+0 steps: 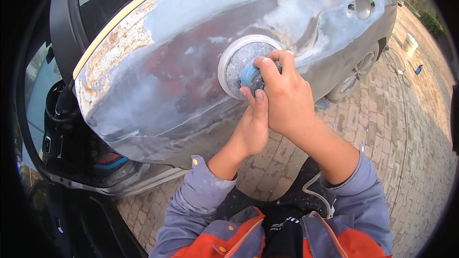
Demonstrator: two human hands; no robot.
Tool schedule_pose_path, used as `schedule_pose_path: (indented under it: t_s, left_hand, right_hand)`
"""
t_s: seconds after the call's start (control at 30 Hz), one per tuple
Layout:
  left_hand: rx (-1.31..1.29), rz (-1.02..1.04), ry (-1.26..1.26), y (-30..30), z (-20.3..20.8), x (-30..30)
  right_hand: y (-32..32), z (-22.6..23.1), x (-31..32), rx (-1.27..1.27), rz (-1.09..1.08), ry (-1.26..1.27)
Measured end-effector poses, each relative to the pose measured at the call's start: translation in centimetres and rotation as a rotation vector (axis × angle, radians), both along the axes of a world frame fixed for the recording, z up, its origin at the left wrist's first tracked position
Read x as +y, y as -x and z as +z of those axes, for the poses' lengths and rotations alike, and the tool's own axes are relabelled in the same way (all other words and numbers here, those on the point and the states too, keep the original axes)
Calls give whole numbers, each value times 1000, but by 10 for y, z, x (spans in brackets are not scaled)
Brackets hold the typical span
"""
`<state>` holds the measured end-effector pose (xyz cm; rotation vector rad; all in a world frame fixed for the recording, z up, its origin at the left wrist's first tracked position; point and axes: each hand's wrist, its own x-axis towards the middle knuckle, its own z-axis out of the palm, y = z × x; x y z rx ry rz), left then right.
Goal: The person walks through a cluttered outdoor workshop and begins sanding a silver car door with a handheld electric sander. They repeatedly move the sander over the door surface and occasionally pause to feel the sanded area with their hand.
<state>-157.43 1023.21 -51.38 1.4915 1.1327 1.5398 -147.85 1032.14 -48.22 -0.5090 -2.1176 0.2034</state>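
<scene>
Outdoors, brick paving along the near and right sides, shaded close by and sunlit at the far right. On it, across the far side, a car. Facing the near side, a large door panel, patchy in pale blue, grey and dull red, with rusty stretches at the far edge and toward the left. At the near left, a dark open door. Beyond the door panel to the right, a spoked wheel; inside the car at the left, a black steering wheel. Farther off at the right, on the ground, a pale bucket. Against the middle of the door panel, a round sander with pale rim, speckled grey top and blue collar. Clasped round the sander's dark grip, the right hand, with fingers bent over the top. Touching it from the near left, the left hand, also gripping the sander, with thumb and one fingertip showing at the grip. At the far right of the door panel, an oval door handle. Smallest, near the bucket, a blue object, too tiny to identify.
</scene>
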Motion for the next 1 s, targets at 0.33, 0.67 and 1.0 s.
schedule_pose_path:
  t_s: [0.33,0.67,1.0]
  left_hand:
    - [-24,37,11,-12,10,6]
    - [24,26,18,-11,13,12]
    - [33,59,7,-11,27,17]
  right_hand:
    - [-4,6,-2,-7,-1,-3]
    - [-9,9,5,-32,-22,34]
    - [-4,23,9,5,13,1]
